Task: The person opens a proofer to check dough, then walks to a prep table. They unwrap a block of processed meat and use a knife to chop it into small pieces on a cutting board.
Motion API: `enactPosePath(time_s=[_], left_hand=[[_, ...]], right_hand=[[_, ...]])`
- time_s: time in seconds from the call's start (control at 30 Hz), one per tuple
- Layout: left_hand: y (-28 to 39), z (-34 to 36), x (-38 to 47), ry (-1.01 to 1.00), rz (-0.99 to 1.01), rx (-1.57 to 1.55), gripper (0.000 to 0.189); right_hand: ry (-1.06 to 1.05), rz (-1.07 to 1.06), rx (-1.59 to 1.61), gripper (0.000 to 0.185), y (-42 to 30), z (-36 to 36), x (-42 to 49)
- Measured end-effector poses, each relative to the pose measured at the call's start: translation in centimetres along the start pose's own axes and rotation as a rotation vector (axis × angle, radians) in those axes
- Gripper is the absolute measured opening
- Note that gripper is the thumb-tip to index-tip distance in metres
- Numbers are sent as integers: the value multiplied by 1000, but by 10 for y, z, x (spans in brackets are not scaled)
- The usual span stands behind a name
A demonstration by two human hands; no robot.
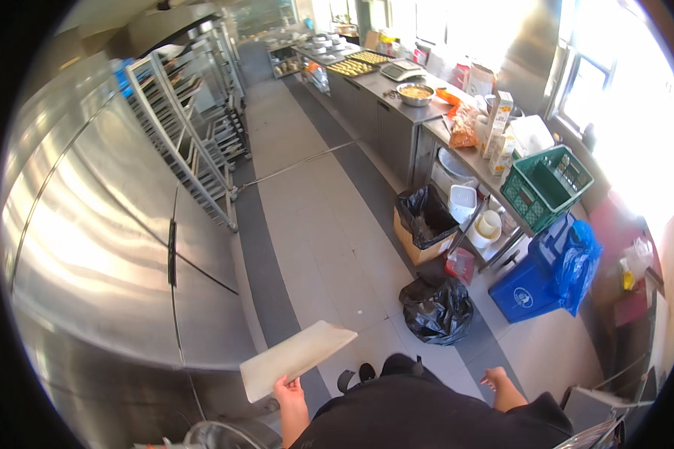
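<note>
My left hand [290, 393] grips the near edge of a flat, off-white rectangular board [299, 358], probably a cutting board. Its fingers show on the upper face; the thumb is hard to make out. The board is held out over the floor to the left of my body, near a stainless steel cabinet. On the other side, my right hand [495, 378] hangs low with loosely bent fingers and nothing visible in it. Ahead of that hand, a black garbage bag [437, 308] sits on the tiles.
Tall steel doors [106, 224] and a wheeled tray rack [180, 134] line the left. Along the right run a steel counter [393, 106] with filled trays [353, 67], a metal bowl [415, 95] and a green crate [545, 185]. A bag-lined cardboard box [424, 247] and blue bin [531, 286] stand below.
</note>
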State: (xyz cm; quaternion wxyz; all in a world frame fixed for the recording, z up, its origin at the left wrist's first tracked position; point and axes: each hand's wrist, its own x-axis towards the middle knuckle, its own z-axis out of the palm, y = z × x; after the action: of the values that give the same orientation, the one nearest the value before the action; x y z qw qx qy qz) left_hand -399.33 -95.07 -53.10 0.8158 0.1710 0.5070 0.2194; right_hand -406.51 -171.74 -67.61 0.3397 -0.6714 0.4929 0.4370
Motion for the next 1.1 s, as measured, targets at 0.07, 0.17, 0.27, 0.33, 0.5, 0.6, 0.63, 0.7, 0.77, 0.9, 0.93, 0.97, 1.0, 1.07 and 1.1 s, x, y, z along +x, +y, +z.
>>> enactPosePath(time_s=[0.07,0.17,0.27,0.33,0.5,0.6,0.63,0.7,0.77,0.9,0.93,0.97,1.0,1.07,1.1], left_hand=[[35,7,33,-23,71,16,39],[40,65,90,3,83,-2,47],[37,77,164,11,58,-8,47],[48,106,200,-127,112,20,46],[15,265,237,75,18,157,44],[24,325,248,155,54,215,42],[14,360,262,144,39,238,42],[4,416,285,144,29,251,41],[-6,476,314,145,22,269,40],[-26,602,388,135,2,322,39],[-31,633,405,127,-3,334,38],[-33,662,422,125,-7,342,38],[-38,690,438,119,-22,356,38],[-43,750,471,92,-32,378,37],[-48,778,485,76,-36,377,37]], right_hand=[[-8,72,128,57,-6,28,-15],[100,6,65,44,-62,43,-23],[-70,-118,-475,27,-111,46,6],[-44,98,31,26,-214,66,15],[-404,-31,-442,32,-542,-36,35],[278,-754,-114,47,-747,-45,-74],[292,-835,-28,51,-808,-59,-73],[441,-988,-97,49,-930,-71,-110],[381,-954,-99,44,-1032,-76,-144],[6,-878,194,33,-1177,-76,-152],[-42,-862,217,33,-1203,-76,-153],[-93,-841,227,33,-1224,-76,-156],[-99,-829,269,33,-1242,-82,-153],[-126,-813,391,36,-1275,-94,-151],[-149,-788,462,38,-1296,-106,-151]])
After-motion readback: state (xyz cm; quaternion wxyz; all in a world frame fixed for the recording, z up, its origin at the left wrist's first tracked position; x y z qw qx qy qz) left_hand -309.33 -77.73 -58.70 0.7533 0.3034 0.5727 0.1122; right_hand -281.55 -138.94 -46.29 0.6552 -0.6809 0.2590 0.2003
